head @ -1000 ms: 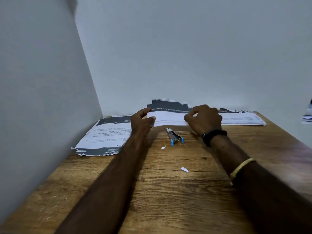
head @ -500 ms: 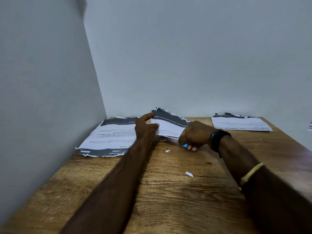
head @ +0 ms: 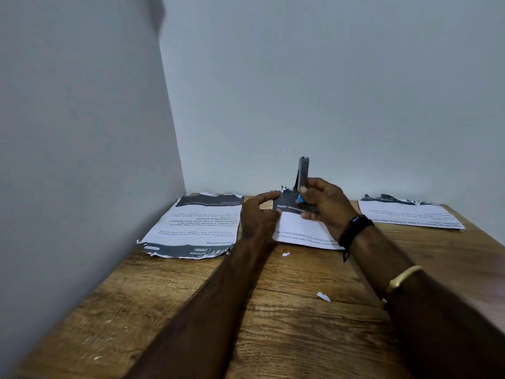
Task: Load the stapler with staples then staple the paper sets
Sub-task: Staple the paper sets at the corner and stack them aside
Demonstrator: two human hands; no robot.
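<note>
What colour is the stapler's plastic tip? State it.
Blue, on the stapler in the right hand; head view.

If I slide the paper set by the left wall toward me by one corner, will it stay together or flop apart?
The paper set by the wall is probably floppy: its sheets look thin. The near edge looks ragged and torn, so a corner pull may rip it. The layers seem loose and may fan apart on the wooden table.

Both forearms bare, no sleeves in view. Right hand [head: 326, 205]: black band [head: 354, 228] snug on the wrist, short loose strap tail hanging off it toward 6 o'clock. Thin gold bangle [head: 403, 277] further up the same forearm. Left hand [head: 259, 217]: nothing worn.
</note>
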